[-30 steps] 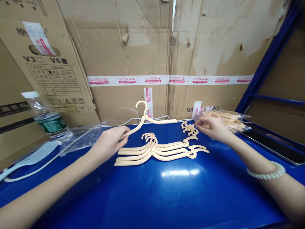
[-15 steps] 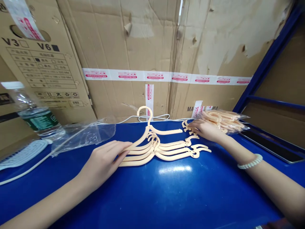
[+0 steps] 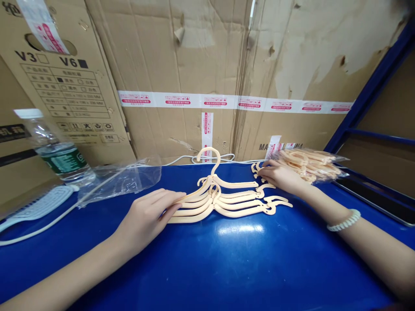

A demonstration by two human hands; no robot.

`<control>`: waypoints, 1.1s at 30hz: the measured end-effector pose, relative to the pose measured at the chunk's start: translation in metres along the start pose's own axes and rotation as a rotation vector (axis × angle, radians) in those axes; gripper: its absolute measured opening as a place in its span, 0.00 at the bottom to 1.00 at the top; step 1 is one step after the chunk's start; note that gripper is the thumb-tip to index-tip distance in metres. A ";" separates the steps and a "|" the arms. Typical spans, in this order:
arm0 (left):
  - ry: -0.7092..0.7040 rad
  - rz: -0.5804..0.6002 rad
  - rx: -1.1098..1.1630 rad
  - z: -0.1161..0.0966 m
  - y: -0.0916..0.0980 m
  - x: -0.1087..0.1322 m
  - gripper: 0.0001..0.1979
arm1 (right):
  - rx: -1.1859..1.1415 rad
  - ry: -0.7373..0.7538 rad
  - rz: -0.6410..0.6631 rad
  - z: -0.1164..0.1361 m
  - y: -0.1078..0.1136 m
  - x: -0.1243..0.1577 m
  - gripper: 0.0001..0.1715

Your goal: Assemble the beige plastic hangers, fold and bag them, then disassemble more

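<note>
Between the fingertips and thumb of my left hand (image 3: 152, 216) is the left arm of a peach plastic clothes hanger (image 3: 235, 183). Its hook stands raised, curving to the left. Several similar hangers (image 3: 194, 218) lie overlapped in front of it on the blue table, their left ends partly behind my left hand. Curved plastic pieces (image 3: 279, 203) sit at the right ends of the front hangers. At the back right, my right hand (image 3: 279, 176) has its fingers bent together on small curved peach pieces (image 3: 254, 168); its fingertips are partly hidden.
A bag of peach plastic parts (image 3: 311, 162) lies behind my right hand, near a dark flat device (image 3: 376, 198). At left are a water bottle (image 3: 63, 157), a clear plastic bag (image 3: 129, 179), a hairbrush (image 3: 48, 203) and a white cable (image 3: 48, 231). Cardboard (image 3: 178, 52) walls the back.
The held hanger has shifted right and its right arm sits lower, nearer the others. My right hand stays at the small curved pieces. The whole view has shifted slightly.
</note>
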State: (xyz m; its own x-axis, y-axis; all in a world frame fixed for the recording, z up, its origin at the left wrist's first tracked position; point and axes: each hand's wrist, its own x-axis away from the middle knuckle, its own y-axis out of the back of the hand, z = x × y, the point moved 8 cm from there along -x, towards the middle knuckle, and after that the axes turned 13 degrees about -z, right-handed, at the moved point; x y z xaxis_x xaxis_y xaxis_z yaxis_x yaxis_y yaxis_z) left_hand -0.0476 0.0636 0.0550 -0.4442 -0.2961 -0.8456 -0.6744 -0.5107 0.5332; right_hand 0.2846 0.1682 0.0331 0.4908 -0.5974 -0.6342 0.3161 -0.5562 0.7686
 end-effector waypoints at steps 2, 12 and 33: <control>0.003 -0.002 -0.001 -0.002 0.001 -0.001 0.09 | -0.039 -0.034 -0.073 0.000 0.008 -0.003 0.14; 0.045 -0.026 0.030 0.002 0.004 0.000 0.08 | -0.644 -0.617 -0.568 -0.010 0.057 0.009 0.10; 0.105 -0.018 0.056 0.005 0.002 0.001 0.07 | -1.364 -1.133 -0.140 0.043 -0.002 0.024 0.20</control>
State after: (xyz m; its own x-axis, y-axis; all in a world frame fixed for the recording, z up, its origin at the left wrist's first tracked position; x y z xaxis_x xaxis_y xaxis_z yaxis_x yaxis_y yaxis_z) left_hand -0.0518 0.0661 0.0558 -0.3698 -0.3717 -0.8515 -0.7149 -0.4716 0.5163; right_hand 0.2609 0.1303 0.0129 -0.1569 -0.9875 0.0161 0.9765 -0.1576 -0.1468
